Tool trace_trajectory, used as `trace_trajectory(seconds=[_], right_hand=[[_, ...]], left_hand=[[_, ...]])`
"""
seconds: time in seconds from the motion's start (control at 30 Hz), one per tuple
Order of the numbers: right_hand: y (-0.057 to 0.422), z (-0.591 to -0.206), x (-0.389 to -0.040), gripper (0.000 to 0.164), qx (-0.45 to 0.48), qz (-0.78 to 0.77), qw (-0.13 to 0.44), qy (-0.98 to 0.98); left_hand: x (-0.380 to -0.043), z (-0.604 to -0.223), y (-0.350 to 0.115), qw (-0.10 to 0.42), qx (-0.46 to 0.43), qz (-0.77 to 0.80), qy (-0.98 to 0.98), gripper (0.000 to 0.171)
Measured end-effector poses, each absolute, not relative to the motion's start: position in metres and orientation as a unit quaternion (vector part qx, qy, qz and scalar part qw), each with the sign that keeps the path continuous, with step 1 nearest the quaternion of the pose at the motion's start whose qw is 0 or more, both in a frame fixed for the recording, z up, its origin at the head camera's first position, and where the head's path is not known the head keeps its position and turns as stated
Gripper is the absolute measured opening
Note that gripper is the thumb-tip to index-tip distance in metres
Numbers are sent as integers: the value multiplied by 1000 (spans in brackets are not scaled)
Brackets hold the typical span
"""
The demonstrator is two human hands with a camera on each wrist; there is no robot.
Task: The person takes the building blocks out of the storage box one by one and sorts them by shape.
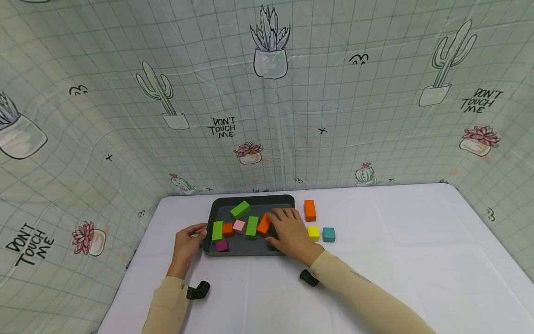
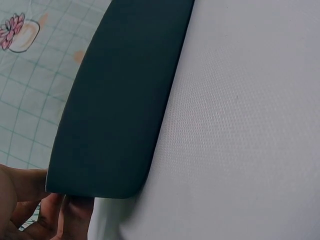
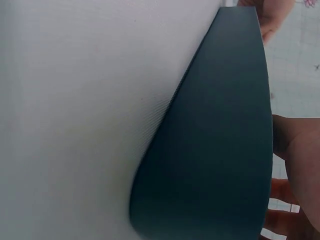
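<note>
A dark grey tray [image 1: 250,253] lies on the white table, with several coloured blocks inside. My left hand [image 1: 187,241] grips its left end; thumb and fingers meet at the corner of the tray wall [image 2: 115,110] in the left wrist view. My right hand [image 1: 292,234] reaches over the right part of the tray, fingertips beside a tilted orange block [image 1: 263,225]. The tray wall [image 3: 215,140] partly hides the fingers in the right wrist view, so I cannot tell whether they hold a block. Nearby in the tray lie a green block [image 1: 252,227] and a pink block [image 1: 239,226].
Farther left in the tray are two green blocks, one upright-lying [image 1: 218,231] and one slanted [image 1: 240,210], a red-orange block [image 1: 227,229] and a magenta block [image 1: 222,245]. Right of the tray, an orange block [image 1: 310,210], a yellow block [image 1: 313,233] and a teal block [image 1: 328,234] rest on the table [image 1: 396,241].
</note>
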State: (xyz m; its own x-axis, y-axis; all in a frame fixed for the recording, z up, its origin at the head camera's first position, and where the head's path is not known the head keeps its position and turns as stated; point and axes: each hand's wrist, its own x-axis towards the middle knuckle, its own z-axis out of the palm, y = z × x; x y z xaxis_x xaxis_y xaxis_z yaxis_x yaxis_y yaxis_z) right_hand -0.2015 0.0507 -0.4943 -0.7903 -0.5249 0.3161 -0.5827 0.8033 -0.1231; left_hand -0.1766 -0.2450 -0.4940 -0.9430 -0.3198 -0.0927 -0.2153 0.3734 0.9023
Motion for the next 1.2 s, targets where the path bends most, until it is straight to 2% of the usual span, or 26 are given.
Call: trace_trajectory(seconds=[0.47,0.77,1.0,1.2], right_hand=[[40,-502,-210,64,286,82,121,-947],[38,-506,-213,57,284,88,140,-944],[48,-506,-210,53,278,102,140,-945],[65,-496,-203,53,281,136,165,-936]], left_hand=[[-176,-495,-244,53,165,-539,-824,28],[-177,-494,-243,49,167,-545,-820,27],[-176,-492,-241,47,175,-536,-824,28],[-175,-492,-241,50,176,-530,-828,27]])
